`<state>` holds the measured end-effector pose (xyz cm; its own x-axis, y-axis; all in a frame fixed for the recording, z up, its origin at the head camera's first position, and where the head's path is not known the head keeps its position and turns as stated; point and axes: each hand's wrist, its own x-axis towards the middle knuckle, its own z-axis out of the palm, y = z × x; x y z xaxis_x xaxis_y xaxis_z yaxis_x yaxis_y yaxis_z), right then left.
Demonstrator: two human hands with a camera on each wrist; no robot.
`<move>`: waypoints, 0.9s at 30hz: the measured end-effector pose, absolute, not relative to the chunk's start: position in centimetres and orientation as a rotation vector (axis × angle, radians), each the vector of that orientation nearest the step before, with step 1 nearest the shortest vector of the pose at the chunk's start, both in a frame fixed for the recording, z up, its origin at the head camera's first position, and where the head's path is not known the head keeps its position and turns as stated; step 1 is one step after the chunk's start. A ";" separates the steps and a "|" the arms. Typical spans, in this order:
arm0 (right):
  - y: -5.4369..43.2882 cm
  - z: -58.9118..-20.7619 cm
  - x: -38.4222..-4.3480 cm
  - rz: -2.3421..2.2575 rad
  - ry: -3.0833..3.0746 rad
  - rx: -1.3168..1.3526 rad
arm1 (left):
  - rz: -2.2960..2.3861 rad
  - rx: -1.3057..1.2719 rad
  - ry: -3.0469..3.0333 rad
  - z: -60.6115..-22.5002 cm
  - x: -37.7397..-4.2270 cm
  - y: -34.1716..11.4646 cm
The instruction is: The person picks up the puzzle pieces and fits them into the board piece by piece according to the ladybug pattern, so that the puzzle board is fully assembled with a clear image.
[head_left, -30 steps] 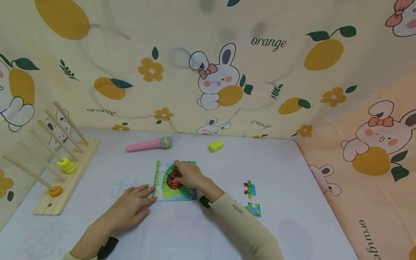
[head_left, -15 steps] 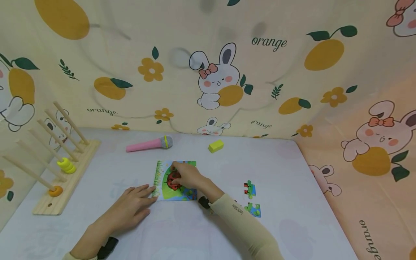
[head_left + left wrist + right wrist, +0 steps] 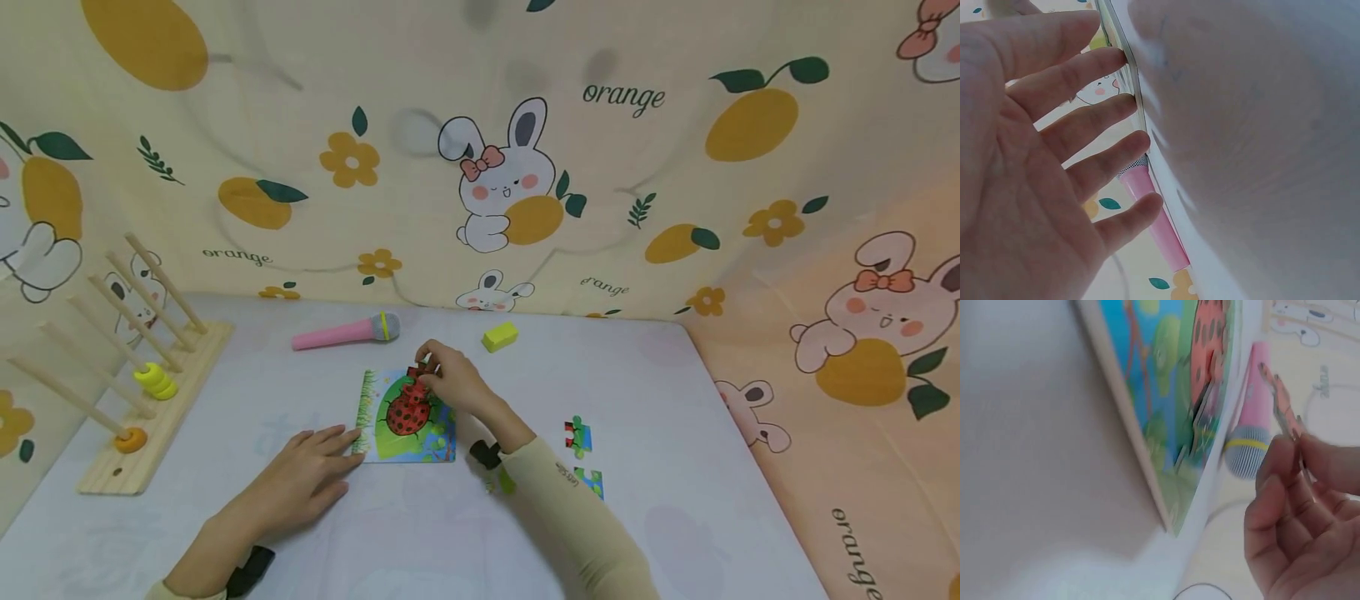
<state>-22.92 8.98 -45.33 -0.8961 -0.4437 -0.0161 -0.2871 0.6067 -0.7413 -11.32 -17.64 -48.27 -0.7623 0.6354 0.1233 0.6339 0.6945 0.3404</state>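
Observation:
A ladybug jigsaw puzzle (image 3: 405, 421) with a printed grass border lies in the middle of the table. Just above its far edge, my right hand (image 3: 456, 379) pinches a red puzzle piece (image 3: 1282, 403) between thumb and index finger; the right wrist view shows the piece edge-on, tilted and raised. Along the puzzle's left edge, my left hand (image 3: 303, 471) lies with straight, spread fingertips right at the border. In the left wrist view, the fingers (image 3: 1094, 128) reach along the table surface and hold nothing.
Two loose puzzle pieces lie to the right, one with red and green (image 3: 578, 437), another partly behind the sleeve (image 3: 592, 481). Small green pieces (image 3: 507, 481) sit under the right forearm. Behind are a pink microphone (image 3: 337, 335) and yellow block (image 3: 499, 337); a wooden peg stand (image 3: 168, 400) stands left.
My right hand has moved off the middle of the puzzle toward its far edge, now with the red puzzle piece showing at its fingertips. The left hand has stayed in place.

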 end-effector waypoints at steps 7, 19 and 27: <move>9.5 -45.5 -23.1 -1.138 2.665 -0.564 | 0.581 1.073 2.889 -48.3 -11.3 -17.7; 9.5 -45.8 -23.2 -1.199 2.661 -0.535 | 0.602 1.088 2.901 -48.1 -11.3 -17.5; 9.3 -46.1 -23.1 -1.208 2.624 -0.580 | 0.617 1.090 2.894 -48.1 -11.2 -17.5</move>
<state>-23.07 9.33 -46.09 -0.9041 -0.4270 -0.0130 -0.2677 0.5899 -0.7618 -11.20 -17.50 -48.10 -0.7610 0.6321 0.1462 0.6368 0.6845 0.3549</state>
